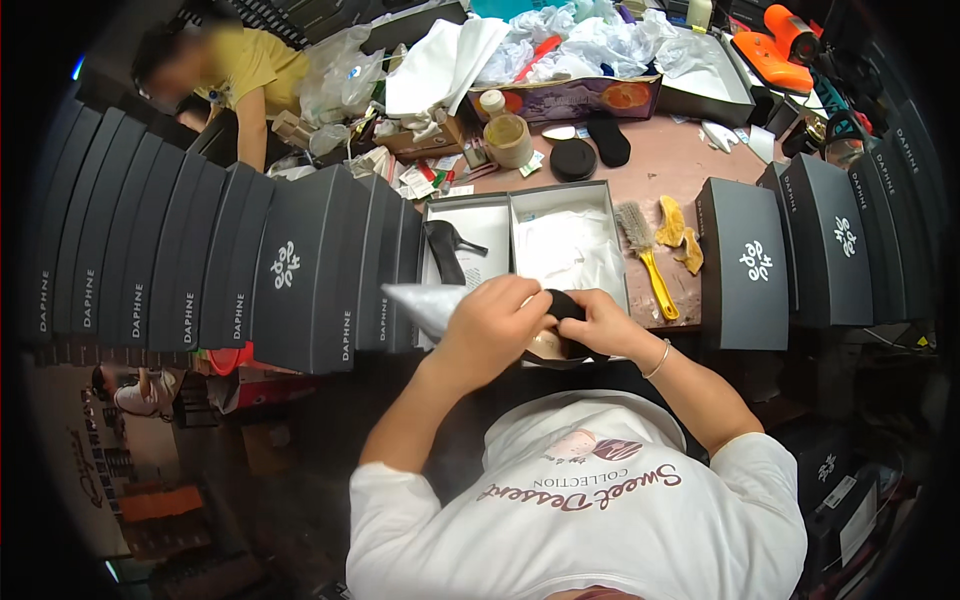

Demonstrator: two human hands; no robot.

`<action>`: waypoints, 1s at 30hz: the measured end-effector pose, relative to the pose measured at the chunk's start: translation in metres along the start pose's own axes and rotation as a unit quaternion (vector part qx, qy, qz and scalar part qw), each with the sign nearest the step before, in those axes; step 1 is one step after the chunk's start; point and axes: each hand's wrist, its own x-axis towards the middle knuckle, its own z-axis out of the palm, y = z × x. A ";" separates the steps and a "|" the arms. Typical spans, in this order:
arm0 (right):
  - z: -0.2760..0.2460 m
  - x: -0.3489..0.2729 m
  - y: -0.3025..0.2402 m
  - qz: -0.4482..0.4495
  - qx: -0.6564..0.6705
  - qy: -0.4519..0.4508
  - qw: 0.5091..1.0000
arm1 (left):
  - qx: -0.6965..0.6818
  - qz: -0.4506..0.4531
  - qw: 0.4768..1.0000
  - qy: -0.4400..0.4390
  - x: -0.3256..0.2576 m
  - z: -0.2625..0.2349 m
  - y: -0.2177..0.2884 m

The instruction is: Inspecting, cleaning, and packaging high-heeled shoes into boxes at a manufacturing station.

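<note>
Both my hands are closed around a black shoe (562,303) with a beige inside, held over the near edge of an open shoe box (606,202). My left hand (497,322) grips it from the left, and my right hand (606,326) has its fingers on the opening's rim. A pale grey-white pointed piece (426,306) juts out left of my left hand; whether it is wrapping or part of the shoe I cannot tell. Inside the box's left half lies a black high-heeled shoe (446,255). White tissue paper (565,245) fills the right half.
Dark shoe boxes stand in rows at left (300,265) and right (745,262). Right of the open box lie a yellow-handled brush (655,270) and yellow cloth pieces (672,222). Farther back are a jar (508,140), a black round tin (573,160) and a carton (560,103) of crumpled paper. A person in yellow (255,68) bends at far left.
</note>
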 end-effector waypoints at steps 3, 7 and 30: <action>-0.002 -0.010 0.010 -0.039 0.052 0.100 0.993 | -0.125 -0.133 0.955 0.232 -0.047 -0.008 0.022; 0.008 -0.014 -0.015 -0.183 -0.011 0.145 0.972 | -0.669 -0.451 0.558 0.195 -0.123 0.074 0.022; 0.018 -0.107 0.018 -0.036 -0.070 0.006 0.997 | -0.812 -0.370 0.345 0.290 -0.138 0.131 -0.040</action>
